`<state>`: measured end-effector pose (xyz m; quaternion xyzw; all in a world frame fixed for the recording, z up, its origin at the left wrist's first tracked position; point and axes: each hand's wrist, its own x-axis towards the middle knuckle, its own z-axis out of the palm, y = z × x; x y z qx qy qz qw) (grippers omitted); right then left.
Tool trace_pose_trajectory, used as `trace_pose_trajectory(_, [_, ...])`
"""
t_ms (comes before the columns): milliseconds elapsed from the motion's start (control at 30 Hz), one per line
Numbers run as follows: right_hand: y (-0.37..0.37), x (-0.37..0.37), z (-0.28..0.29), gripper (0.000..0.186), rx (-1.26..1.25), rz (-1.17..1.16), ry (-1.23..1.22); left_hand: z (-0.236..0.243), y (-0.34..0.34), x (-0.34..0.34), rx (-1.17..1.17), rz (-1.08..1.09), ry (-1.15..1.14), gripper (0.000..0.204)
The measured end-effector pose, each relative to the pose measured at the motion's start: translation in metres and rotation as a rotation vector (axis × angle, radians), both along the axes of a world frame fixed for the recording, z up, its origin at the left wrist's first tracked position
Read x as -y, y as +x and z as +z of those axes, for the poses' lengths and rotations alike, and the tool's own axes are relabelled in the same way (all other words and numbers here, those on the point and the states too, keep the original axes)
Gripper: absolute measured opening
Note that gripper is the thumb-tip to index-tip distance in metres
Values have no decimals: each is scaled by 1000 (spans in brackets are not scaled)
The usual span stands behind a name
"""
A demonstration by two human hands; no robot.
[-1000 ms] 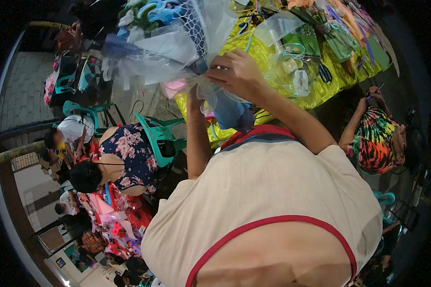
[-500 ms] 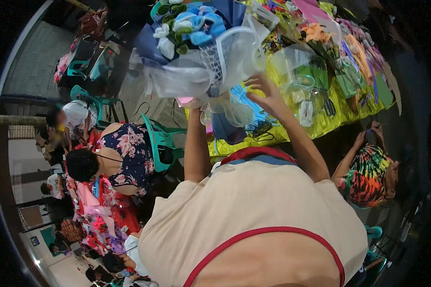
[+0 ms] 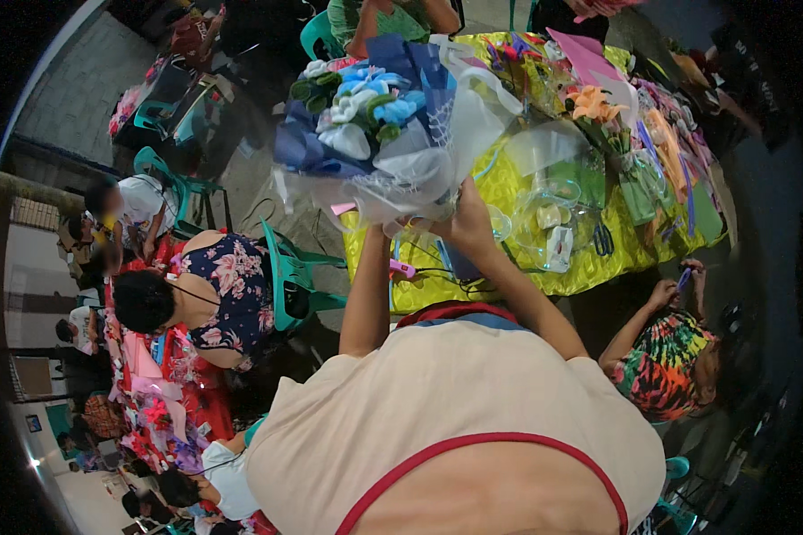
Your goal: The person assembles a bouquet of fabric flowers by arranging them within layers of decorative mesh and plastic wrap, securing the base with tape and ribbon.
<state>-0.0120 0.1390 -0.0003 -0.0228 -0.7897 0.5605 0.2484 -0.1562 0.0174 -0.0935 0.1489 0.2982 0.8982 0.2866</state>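
"When you looked left of the yellow-covered table, what did you see?"

"Farthest from it was a heap of red and pink things, then a person in a flowered dress, and a green chair near the table's left end."

"Where was the bouquet?"

"Held up by the table's left end, its blue and white flowers leaning left in navy and pale wrap."

"And the hands?"

"The left hand was above the table's near left corner, mostly hidden under the wrap, so I couldn't tell how its fingers were set. A pink tool lay at that corner. The right hand, over the table's left part, was closed round the bouquet's lower part, thumb up against the pale wrap."

"Farther right?"

"An orange flower lay on the table's far side, and scissors on its near side. Beyond its near right edge was a person in a tie-dyed top."
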Motion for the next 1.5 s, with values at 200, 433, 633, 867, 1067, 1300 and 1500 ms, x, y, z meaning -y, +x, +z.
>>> trace_pose_trajectory(200, [1,5,-20,59,10,-158,-20,5,20,29,15,69,60,43])
trace_pose_trajectory(433, [1,10,-35,41,-17,-295,58,10,29,52,6,105,98,43])
trace_pose_trajectory(633, [-3,4,-45,39,-100,-377,123,22,30,56,-15,204,174,44])
trace_pose_trajectory(867, [-4,-13,-41,45,-161,-485,286,57,53,48,-66,806,54,49])
trace_pose_trajectory(1067, [-6,-29,-41,41,-149,-481,118,95,82,40,-299,978,-366,41])
trace_pose_trajectory(1300, [-5,-44,-44,46,-256,-451,65,88,60,58,-352,912,-371,20])
trace_pose_trajectory(1500, [3,-62,-55,42,-188,-445,227,109,78,57,-647,1022,-752,21])
